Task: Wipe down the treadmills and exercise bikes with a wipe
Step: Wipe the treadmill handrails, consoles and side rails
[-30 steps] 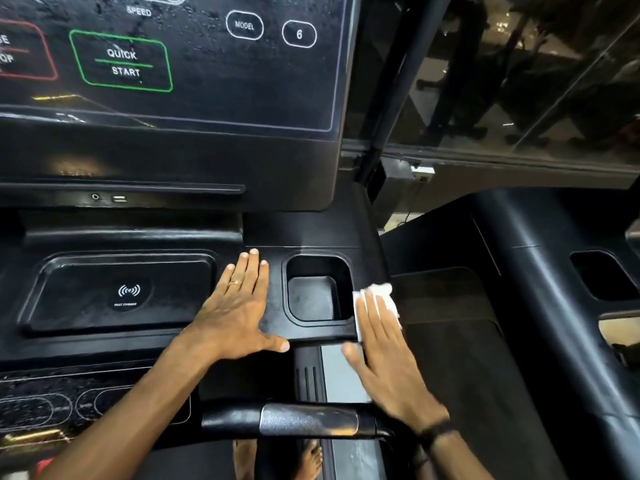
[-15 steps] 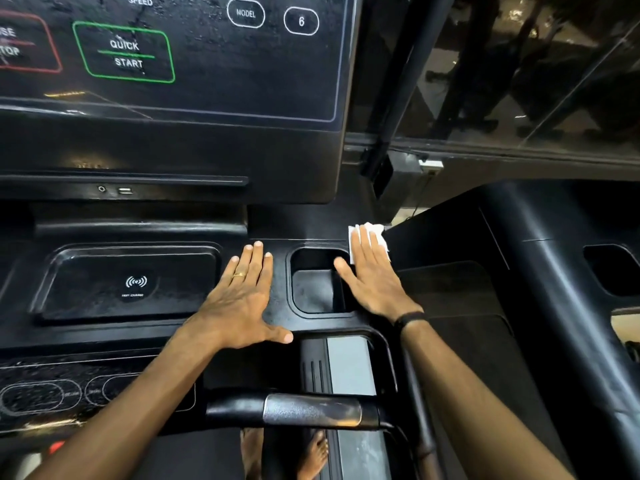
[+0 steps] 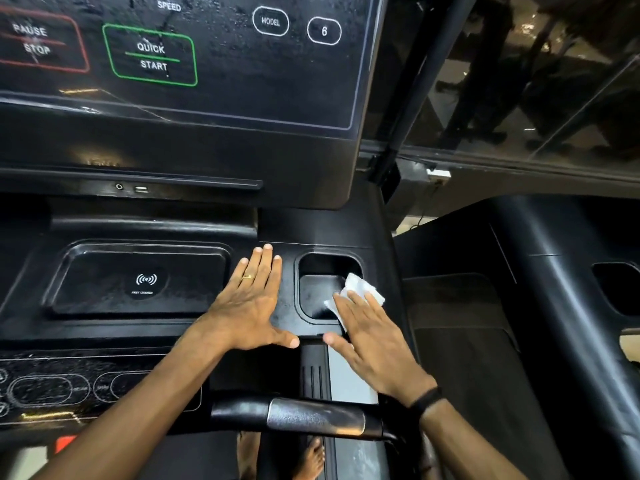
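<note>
Wipe [image 3: 360, 292] sits under my right hand [image 3: 377, 344] at the right rim of the cup recess [image 3: 318, 289] on the treadmill console [image 3: 287, 233], part of it hanging over the edge into the pocket. Right fingers are straight and flat, pressing the wipe down, not curled round it. Left hand [image 3: 249, 303] is flat too, palm on the deck between the charging tray [image 3: 138, 282] and the recess, holding nothing, looks like a brace. Main risk as I see it: the wipe is only pinned by flat pressure, so a sideways stroke across the rim could let it slide out and drop into the pocket, or bunch up so skin does the wiping. Second: the recess floor and inner corners get skipped if I only pass over the lip. Third: the QUICK START button [image 3: 152, 55] and PAUSE STOP button [image 3: 34, 41] sit just above; a reach up with a damp wipe could trigger the belt, and bare feet [image 3: 311, 459] show below the handlebar [image 3: 311, 415]. Can't tell if the console is live. Droplets on the panel suggest it's wet.
</note>
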